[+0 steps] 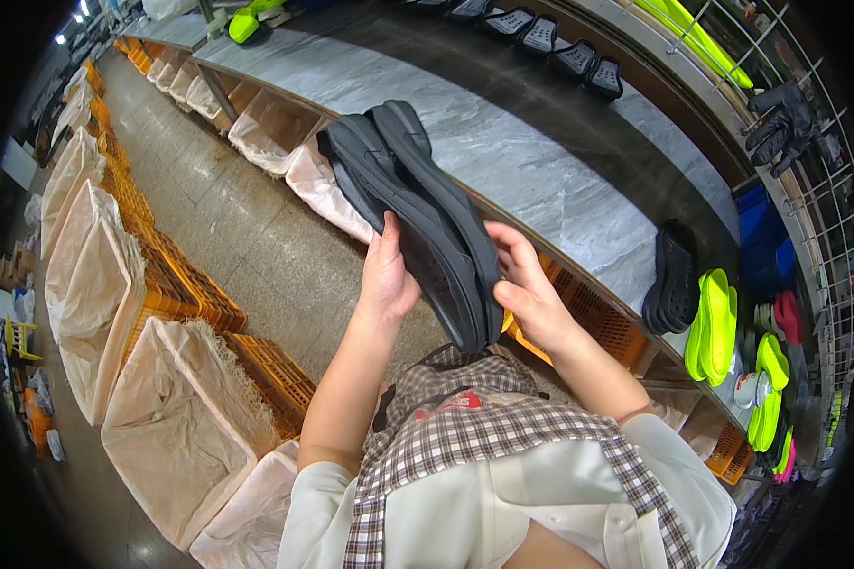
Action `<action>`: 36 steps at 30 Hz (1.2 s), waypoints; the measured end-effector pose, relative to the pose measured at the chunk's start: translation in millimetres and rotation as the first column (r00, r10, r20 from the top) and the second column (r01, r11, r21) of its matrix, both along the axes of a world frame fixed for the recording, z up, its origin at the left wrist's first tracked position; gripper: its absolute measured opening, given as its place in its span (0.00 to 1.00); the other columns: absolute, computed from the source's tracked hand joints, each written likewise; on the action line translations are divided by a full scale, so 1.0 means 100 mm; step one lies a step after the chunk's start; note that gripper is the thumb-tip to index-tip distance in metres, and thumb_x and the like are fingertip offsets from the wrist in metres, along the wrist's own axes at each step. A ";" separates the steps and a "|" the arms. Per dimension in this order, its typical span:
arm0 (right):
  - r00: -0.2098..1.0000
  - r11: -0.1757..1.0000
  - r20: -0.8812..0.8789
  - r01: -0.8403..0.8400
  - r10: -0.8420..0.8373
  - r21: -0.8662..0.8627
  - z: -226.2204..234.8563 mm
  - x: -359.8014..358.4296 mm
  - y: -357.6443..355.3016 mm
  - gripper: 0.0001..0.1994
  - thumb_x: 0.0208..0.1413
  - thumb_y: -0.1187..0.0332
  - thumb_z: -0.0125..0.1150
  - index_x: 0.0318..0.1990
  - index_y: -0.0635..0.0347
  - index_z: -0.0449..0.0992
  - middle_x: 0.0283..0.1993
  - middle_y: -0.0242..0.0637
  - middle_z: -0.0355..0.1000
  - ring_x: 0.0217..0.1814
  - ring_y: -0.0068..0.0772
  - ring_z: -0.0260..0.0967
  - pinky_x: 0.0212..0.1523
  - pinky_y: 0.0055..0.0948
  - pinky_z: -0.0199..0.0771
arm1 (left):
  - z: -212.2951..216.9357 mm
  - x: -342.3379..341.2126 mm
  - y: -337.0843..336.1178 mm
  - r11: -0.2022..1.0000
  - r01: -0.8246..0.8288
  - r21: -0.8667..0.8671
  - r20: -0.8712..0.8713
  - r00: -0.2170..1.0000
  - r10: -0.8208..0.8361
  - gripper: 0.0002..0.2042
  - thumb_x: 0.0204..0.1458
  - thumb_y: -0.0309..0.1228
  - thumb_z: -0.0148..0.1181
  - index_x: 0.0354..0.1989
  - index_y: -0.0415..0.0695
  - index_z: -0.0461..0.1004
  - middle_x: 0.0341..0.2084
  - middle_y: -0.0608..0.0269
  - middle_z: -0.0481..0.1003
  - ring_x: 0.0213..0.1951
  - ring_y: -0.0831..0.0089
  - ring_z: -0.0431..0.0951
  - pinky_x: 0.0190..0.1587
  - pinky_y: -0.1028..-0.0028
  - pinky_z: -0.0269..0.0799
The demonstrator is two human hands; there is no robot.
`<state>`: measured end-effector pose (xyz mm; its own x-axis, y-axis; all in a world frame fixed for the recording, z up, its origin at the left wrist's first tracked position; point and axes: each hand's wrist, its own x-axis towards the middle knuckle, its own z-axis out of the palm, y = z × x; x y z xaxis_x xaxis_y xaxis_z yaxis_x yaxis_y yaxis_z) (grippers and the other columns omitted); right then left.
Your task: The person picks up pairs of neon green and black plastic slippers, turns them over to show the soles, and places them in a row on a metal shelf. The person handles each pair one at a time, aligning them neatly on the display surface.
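Dark grey shoe pair [425,230] — matte, chunky, pressed together, left grip [389,280] and right grip [531,302] clasping its sides

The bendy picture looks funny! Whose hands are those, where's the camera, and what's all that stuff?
There's no robot here, just a person. The camera sits on their head and looks down, and its very wide lens bends straight edges.

The left hand and right hand hold two dark shoes close together, one on each side.

On the grey counter are more black shoes, bright yellow-green ones and a row of dark pieces with holes.
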<state>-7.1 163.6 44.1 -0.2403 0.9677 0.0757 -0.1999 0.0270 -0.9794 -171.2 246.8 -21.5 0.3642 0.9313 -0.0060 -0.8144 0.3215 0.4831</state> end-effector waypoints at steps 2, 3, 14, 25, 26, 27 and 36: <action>0.999 0.998 0.046 -0.015 0.013 0.056 0.01 -0.08 0.02 0.40 0.53 0.55 0.61 0.67 0.63 0.47 0.68 0.44 0.48 0.71 0.41 0.45 0.67 0.40 0.48 | 0.00 -0.06 -0.06 0.999 0.031 -0.035 -0.008 0.999 -0.031 0.26 0.60 0.48 0.45 0.57 0.38 0.61 0.51 0.56 0.70 0.51 0.64 0.72 0.55 0.63 0.69; 0.998 0.996 0.060 -0.026 0.021 0.083 0.01 -0.11 0.03 0.40 0.53 0.56 0.60 0.67 0.63 0.46 0.69 0.44 0.48 0.71 0.41 0.44 0.67 0.40 0.47 | -0.01 -0.09 -0.07 0.998 0.056 -0.001 0.041 0.998 -0.055 0.26 0.61 0.48 0.44 0.58 0.38 0.61 0.52 0.56 0.70 0.52 0.63 0.72 0.55 0.63 0.68; 0.998 0.999 0.053 -0.027 0.029 -0.032 0.00 -0.31 0.00 0.33 0.64 0.50 0.44 0.67 0.65 0.48 0.68 0.48 0.49 0.71 0.39 0.45 0.68 0.35 0.46 | -0.25 -0.16 -0.22 0.937 0.347 0.041 0.469 0.821 -0.324 0.29 0.62 0.53 0.35 0.59 0.39 0.60 0.52 0.51 0.69 0.52 0.57 0.72 0.54 0.57 0.70; 0.998 0.987 0.050 0.045 -0.038 -0.154 0.08 -0.29 -0.10 0.28 0.66 0.52 0.38 0.66 0.61 0.52 0.67 0.43 0.52 0.69 0.37 0.49 0.65 0.35 0.53 | -0.23 -0.10 -0.26 0.962 0.271 -0.013 0.305 0.918 -0.255 0.29 0.61 0.53 0.37 0.58 0.40 0.61 0.49 0.52 0.71 0.48 0.57 0.75 0.48 0.55 0.75; 0.999 0.986 0.033 0.045 -0.040 -0.162 0.08 -0.29 -0.11 0.27 0.66 0.53 0.39 0.65 0.61 0.53 0.66 0.42 0.53 0.68 0.35 0.51 0.65 0.35 0.54 | -0.22 -0.10 -0.26 0.967 0.253 -0.024 0.282 0.930 -0.236 0.28 0.61 0.52 0.38 0.57 0.40 0.62 0.48 0.52 0.72 0.47 0.59 0.75 0.47 0.57 0.75; 0.999 0.984 0.016 0.045 -0.043 -0.173 0.08 -0.28 -0.13 0.26 0.66 0.53 0.39 0.64 0.60 0.55 0.65 0.40 0.54 0.67 0.34 0.52 0.64 0.34 0.55 | -0.19 -0.11 -0.25 0.971 0.235 -0.037 0.258 0.941 -0.218 0.26 0.61 0.51 0.39 0.56 0.40 0.62 0.47 0.53 0.72 0.46 0.60 0.76 0.46 0.59 0.76; 0.995 0.997 -0.095 0.026 -0.033 -0.077 -0.03 -0.23 -0.13 0.20 0.66 0.62 0.43 0.60 0.64 0.58 0.60 0.39 0.61 0.61 0.28 0.59 0.62 0.29 0.58 | -0.08 -0.12 -0.24 0.995 0.097 -0.024 0.022 0.995 -0.096 0.23 0.59 0.38 0.50 0.58 0.37 0.63 0.44 0.50 0.74 0.40 0.61 0.79 0.40 0.64 0.79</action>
<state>-30.2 150.2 40.6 -0.2067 0.9781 0.0232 -0.2938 -0.0394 -0.9551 -183.5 222.5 -29.4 0.4527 0.8914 -0.0202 -0.7887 0.4109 0.4572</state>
